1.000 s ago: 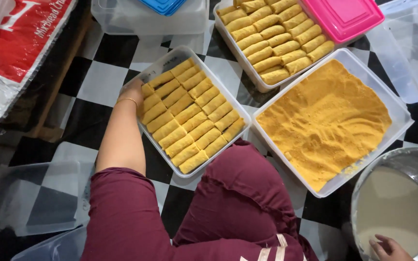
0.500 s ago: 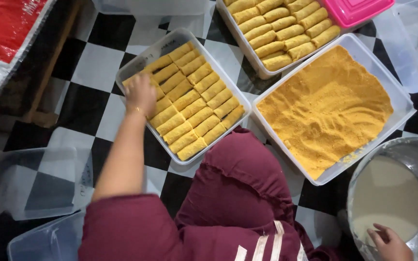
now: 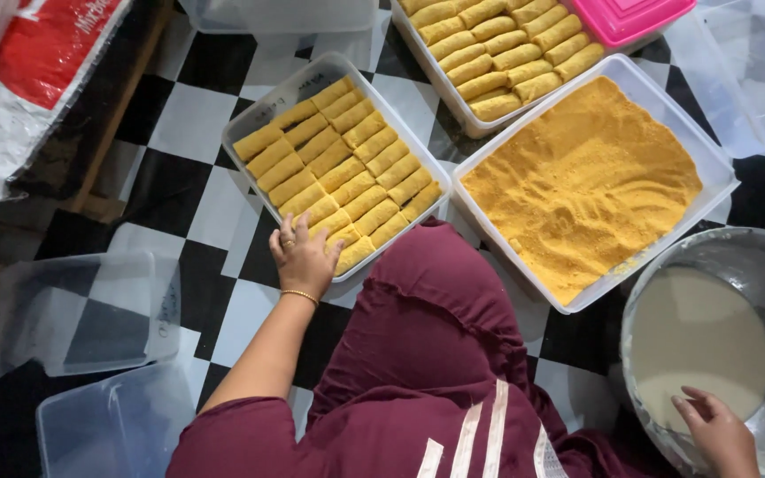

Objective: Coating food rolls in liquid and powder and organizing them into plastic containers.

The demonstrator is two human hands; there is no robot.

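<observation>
A clear plastic tray on the checkered floor holds rows of breadcrumbed rolls. My left hand, with a ring and a thin bracelet, lies flat on the rolls at the tray's near corner, fingers spread and holding nothing. My right hand rests on the inner wall of a metal bowl at the lower right, fingertips at the edge of the white batter. A maroon-clad knee rises between the hands.
A tray of orange breadcrumbs sits right of the rolls. Behind it is another tray of rolls with a pink lid. Empty clear containers lie at the lower left, and a red and white sack at the upper left.
My left hand has slid from the tray's far left corner down along the rolls to its near corner. The right hand stays at the bowl.
</observation>
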